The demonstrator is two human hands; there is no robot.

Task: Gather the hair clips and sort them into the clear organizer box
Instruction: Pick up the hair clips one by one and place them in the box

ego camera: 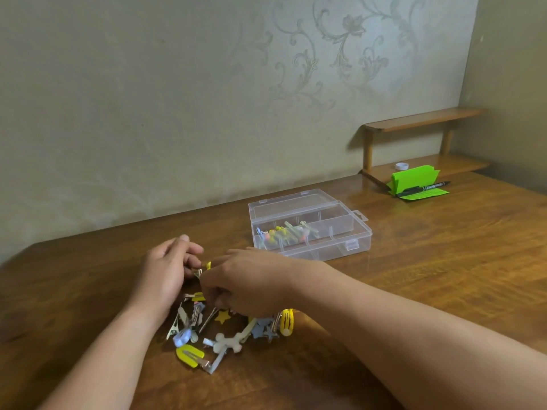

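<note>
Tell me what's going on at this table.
A person is sorting a pile of mixed colourful hair clips on the brown wooden table. The left hand seems to pinch a small yellow clip above the pile, the right hand curled close beside it. Behind, the clear plastic organizer box stands open, with several clips already inside.

I record bare desk [438,261] right of and in front of the organizer box [340,241]. Its open lid [284,202] bars the far side; the clip pile [219,338] lies front-left of it.
</note>
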